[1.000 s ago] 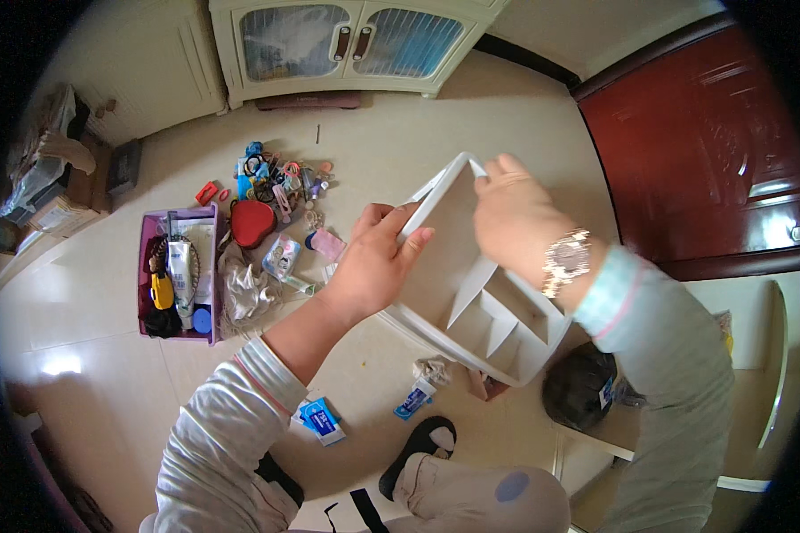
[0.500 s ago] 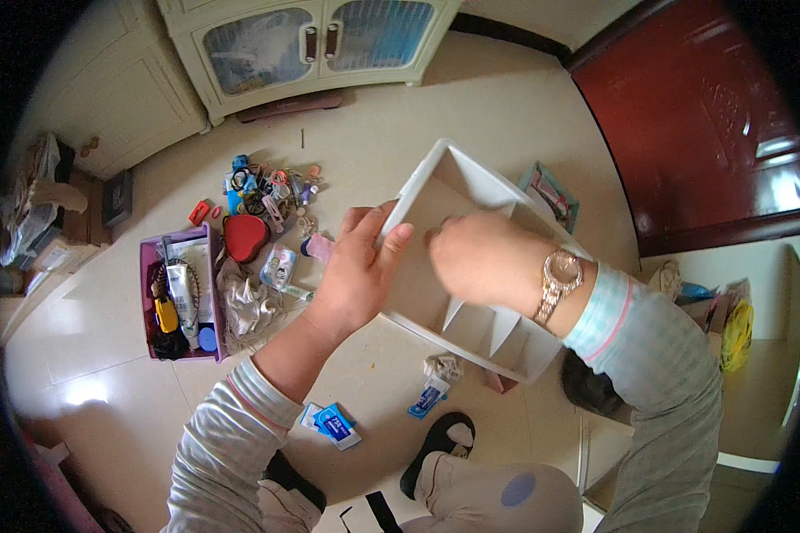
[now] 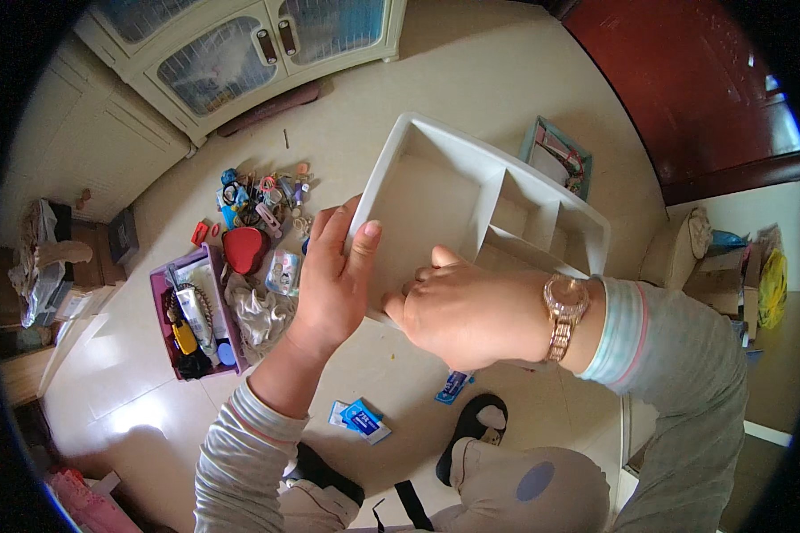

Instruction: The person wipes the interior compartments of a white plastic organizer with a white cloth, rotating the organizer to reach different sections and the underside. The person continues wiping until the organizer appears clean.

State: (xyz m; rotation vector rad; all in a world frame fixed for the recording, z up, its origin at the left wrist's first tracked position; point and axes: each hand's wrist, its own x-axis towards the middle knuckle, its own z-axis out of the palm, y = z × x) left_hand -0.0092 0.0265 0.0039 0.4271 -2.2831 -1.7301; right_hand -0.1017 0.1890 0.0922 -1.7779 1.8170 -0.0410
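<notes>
A white plastic organizer box (image 3: 436,191) with several divided compartments is held tilted over the floor in front of me. My left hand (image 3: 333,280) grips its left wall, thumb over the rim and fingers outside. My right hand (image 3: 462,306), with a watch (image 3: 564,306) on the wrist, is at the near left part of the large compartment. Its fingers are curled and partly hidden, so I cannot tell what they hold, if anything. The large compartment's visible floor is bare, and my right hand and forearm cover the box's near side.
Left on the floor stands a purple basket (image 3: 157,298) with tubes and small items. Beside it lie a red heart-shaped box (image 3: 244,250), pale cloth (image 3: 260,311) and hair accessories (image 3: 271,200). Blue-white packets (image 3: 362,419) lie near my feet; a teal tray (image 3: 531,142) sits beyond the organizer box.
My right hand has moved nearer, from the middle of the large compartment toward its near side. The organizer box has turned, showing more of its inside. My left hand keeps its grip.
</notes>
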